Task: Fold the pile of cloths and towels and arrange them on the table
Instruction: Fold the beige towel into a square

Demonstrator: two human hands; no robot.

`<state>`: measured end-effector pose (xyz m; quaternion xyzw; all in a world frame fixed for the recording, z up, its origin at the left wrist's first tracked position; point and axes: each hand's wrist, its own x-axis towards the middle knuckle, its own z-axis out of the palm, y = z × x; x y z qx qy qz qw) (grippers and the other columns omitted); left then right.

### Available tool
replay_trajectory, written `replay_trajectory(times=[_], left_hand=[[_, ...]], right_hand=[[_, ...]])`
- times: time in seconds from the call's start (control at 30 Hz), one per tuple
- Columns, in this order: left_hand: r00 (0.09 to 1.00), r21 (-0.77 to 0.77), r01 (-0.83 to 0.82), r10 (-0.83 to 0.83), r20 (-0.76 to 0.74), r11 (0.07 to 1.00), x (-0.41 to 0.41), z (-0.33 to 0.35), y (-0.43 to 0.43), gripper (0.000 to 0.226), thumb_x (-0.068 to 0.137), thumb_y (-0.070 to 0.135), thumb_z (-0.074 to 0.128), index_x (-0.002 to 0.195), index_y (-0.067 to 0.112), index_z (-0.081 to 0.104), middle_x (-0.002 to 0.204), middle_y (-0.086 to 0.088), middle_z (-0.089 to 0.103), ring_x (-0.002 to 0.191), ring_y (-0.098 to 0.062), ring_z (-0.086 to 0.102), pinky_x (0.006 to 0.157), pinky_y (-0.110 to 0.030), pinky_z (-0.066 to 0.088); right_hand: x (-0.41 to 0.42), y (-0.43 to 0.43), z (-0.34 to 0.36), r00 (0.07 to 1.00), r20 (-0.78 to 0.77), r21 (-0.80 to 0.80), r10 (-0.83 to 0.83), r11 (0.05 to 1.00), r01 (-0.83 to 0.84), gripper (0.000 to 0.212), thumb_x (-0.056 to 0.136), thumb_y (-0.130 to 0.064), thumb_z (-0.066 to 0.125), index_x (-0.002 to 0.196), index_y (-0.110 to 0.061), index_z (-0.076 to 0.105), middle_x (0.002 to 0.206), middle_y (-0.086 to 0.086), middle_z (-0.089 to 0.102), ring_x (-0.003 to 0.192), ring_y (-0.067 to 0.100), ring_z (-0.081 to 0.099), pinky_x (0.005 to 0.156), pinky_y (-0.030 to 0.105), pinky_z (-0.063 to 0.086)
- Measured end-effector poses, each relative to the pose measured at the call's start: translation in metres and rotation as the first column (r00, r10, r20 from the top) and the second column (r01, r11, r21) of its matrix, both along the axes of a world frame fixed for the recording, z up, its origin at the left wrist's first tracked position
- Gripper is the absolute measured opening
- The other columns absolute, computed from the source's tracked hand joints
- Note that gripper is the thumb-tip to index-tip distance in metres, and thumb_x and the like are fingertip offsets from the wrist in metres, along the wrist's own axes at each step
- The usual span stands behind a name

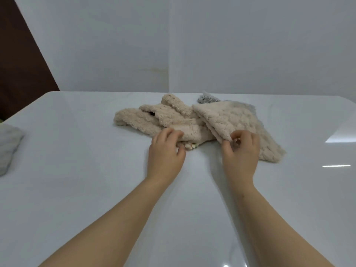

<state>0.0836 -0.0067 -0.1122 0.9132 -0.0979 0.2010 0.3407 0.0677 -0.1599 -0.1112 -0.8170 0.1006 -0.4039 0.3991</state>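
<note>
- The left hand point(166, 151) grips the near edge of the crumpled beige towel point(154, 118) at frame centre.
- The right hand point(240, 153) pinches a corner of the folded beige cloth point(231, 116) beside it.
- Both lie on the white bench point(77, 189).
- A grey cloth point(8, 147) sits at the left edge.

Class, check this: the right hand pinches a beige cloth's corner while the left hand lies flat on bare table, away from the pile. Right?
Wrong about the left hand: the head view shows it gripping the near edge of the pile, fingers curled. The right hand does pinch the corner of a beige cloth.
</note>
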Motion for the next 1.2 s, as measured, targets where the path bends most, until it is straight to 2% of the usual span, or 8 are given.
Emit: replay_trajectory(times=[0.17,0.43,0.57,0.73,0.9,1.0,1.1,1.2], left_hand=[[0.996,-0.206,-0.013,-0.004,-0.085,0.979,-0.067,0.003,0.022,0.031,0.091,0.018,0.05,0.122,0.019,0.054,0.127,0.004,0.052,0.118,-0.013,0.044,0.091,-0.02,0.033],[0.983,-0.673,-0.179,0.107,-0.148,0.718,-0.145,0.005,0.063,0.025,0.091,0.01,0.046,0.083,0.031,0.057,0.088,0.015,0.059,0.095,-0.013,0.057,0.097,-0.042,0.047],[0.988,-0.638,-0.143,0.069,-0.14,0.757,-0.15,0.004,0.071,0.016,0.093,0.012,0.047,0.098,0.024,0.056,0.098,0.013,0.057,0.104,-0.014,0.053,0.096,-0.029,0.042],[0.972,-0.345,0.0,-0.081,-0.219,0.939,-0.127,0.008,0.071,0.039,0.09,0.015,0.054,0.127,0.021,0.049,0.119,0.011,0.043,0.112,-0.006,0.043,0.096,-0.021,0.033],[0.951,-0.62,-0.035,-0.164,-0.261,0.784,-0.105,0.012,0.094,0.025,0.091,0.004,0.05,0.097,0.027,0.059,0.102,0.005,0.06,0.097,-0.012,0.055,0.09,-0.026,0.043],[0.928,-0.703,-0.088,-0.198,-0.315,0.706,-0.1,0.016,0.107,0.027,0.091,0.003,0.048,0.072,0.015,0.064,0.073,0.001,0.062,0.071,-0.014,0.055,0.067,-0.022,0.046],[0.879,-0.693,-0.113,-0.253,-0.404,0.712,-0.103,0.021,0.114,0.026,0.093,0.007,0.047,0.072,0.01,0.062,0.063,-0.002,0.054,0.054,-0.012,0.048,0.047,-0.018,0.04],[0.879,-0.574,-0.2,-0.113,-0.463,0.794,-0.097,0.021,0.125,0.014,0.092,0.015,0.052,0.081,0.015,0.061,0.064,0.0,0.053,0.054,-0.015,0.046,0.05,-0.023,0.036]], right_hand=[[-0.065,0.033,-0.001,0.978,0.145,-0.229,0.151,0.967,-0.115,0.012,0.068,-0.015,0.049,0.072,-0.006,0.056,0.087,0.008,0.053,0.082,0.016,0.041,0.071,0.022,0.031],[-0.145,0.072,0.001,0.807,-0.153,-0.346,0.57,0.734,-0.584,0.031,0.071,-0.044,0.049,0.082,-0.018,0.061,0.074,-0.014,0.051,0.075,0.015,0.047,0.07,0.031,0.035],[-0.146,0.074,0.005,0.955,-0.166,-0.297,0.244,0.912,-0.284,0.043,0.081,-0.046,0.041,0.112,-0.022,0.059,0.116,-0.003,0.059,0.112,0.023,0.047,0.09,0.032,0.025],[-0.119,0.076,0.003,0.823,-0.551,-0.33,0.136,0.871,-0.365,0.043,0.089,-0.049,0.041,0.129,-0.033,0.04,0.139,-0.004,0.044,0.127,0.024,0.034,0.102,0.042,0.021],[-0.088,0.083,0.012,0.785,-0.559,-0.164,0.267,0.893,-0.42,0.039,0.086,-0.047,0.049,0.124,-0.037,0.048,0.133,-0.007,0.049,0.127,0.019,0.034,0.105,0.041,0.018],[-0.077,0.09,0.011,0.762,-0.533,-0.177,0.367,0.833,-0.525,0.029,0.086,-0.041,0.052,0.114,-0.035,0.054,0.121,-0.008,0.053,0.122,0.017,0.04,0.104,0.038,0.023],[-0.078,0.095,0.004,0.737,-0.481,-0.236,0.474,0.74,-0.63,0.006,0.086,-0.031,0.055,0.091,-0.035,0.053,0.102,-0.012,0.054,0.108,0.014,0.047,0.099,0.037,0.033],[-0.082,0.097,0.002,0.738,-0.417,-0.249,0.53,0.715,-0.654,0.02,0.086,-0.025,0.056,0.077,-0.038,0.045,0.093,-0.018,0.051,0.1,0.011,0.047,0.095,0.034,0.035]])
